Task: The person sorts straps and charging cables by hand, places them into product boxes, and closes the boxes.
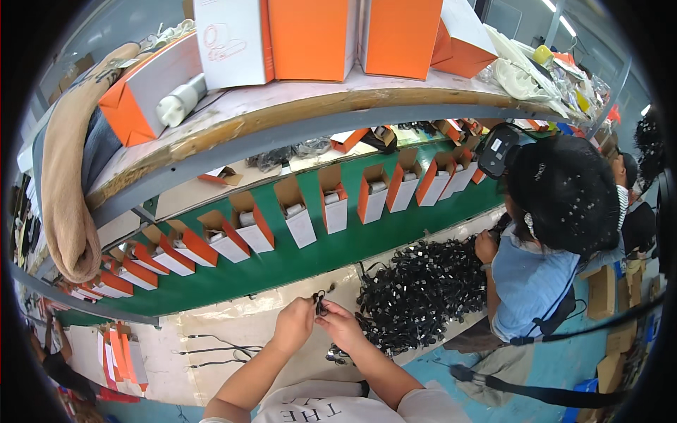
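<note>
Okay, head view: your left hand (293, 323) and right hand (340, 324) meet over the bench (233, 321), fingertips pinched on one small black cable bundle (319, 304) just left of the big cable pile (416, 289). Keep the pinch tight and the loops even, clear of the pile so nothing snags.

A small cable (319, 303) is held between the left hand (293, 324) and right hand (342, 326), above the worktable (211, 328). A cable pile (416, 289) lies just right of them. Open boxes (296, 218) are lined up behind on the belt (282, 264). A shelf (282, 120) is set above, with a co-worker (543, 233) placed at right.
</note>
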`<state>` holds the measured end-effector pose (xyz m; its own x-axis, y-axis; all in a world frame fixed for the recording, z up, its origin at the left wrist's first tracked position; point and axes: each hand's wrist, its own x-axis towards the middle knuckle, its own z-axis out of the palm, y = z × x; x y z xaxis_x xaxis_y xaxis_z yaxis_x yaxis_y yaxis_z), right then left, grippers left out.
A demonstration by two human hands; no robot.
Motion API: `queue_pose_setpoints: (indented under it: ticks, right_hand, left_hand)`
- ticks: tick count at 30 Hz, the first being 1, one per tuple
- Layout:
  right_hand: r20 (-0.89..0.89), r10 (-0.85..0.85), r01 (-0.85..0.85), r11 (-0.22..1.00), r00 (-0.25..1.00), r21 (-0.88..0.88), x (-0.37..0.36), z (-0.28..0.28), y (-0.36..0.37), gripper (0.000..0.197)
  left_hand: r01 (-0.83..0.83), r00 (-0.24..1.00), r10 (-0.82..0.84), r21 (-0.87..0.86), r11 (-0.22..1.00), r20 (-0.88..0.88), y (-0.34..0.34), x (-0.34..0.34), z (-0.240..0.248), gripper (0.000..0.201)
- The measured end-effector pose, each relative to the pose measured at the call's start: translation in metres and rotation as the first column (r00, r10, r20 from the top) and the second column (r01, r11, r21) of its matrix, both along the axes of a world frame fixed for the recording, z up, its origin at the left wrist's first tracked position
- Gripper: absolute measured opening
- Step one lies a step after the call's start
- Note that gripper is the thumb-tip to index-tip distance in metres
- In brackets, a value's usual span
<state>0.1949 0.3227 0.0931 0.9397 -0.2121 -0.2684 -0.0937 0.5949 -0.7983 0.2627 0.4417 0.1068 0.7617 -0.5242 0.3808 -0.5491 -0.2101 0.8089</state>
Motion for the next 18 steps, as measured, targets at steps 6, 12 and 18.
queue_pose_setpoints:
  ticks: [6, 12, 18]
  right_hand:
    - [-0.054, -0.067, 0.084, 0.904, 0.996, 0.42, -0.003, -0.032, -0.033, 0.023]
    - [-0.04, -0.21, 0.209, 0.978, 0.977, -0.02, 0.047, 0.011, -0.09, 0.02]
    - [0.658, 0.005, 0.623, -0.327, 0.753, -0.71, 0.169, 0.083, -0.224, 0.015]
  left_hand:
    - [-0.039, 0.851, -0.223, 0.48, 0.876, 0.475, -0.023, -0.003, 0.004, 0.043]
    - [-0.225, 0.796, -0.207, 0.596, 0.771, 0.568, -0.077, 0.012, 0.025, 0.055]
    - [-0.068, 0.892, -0.126, 0.404, 0.912, 0.434, -0.083, 0.032, 0.029, 0.057]
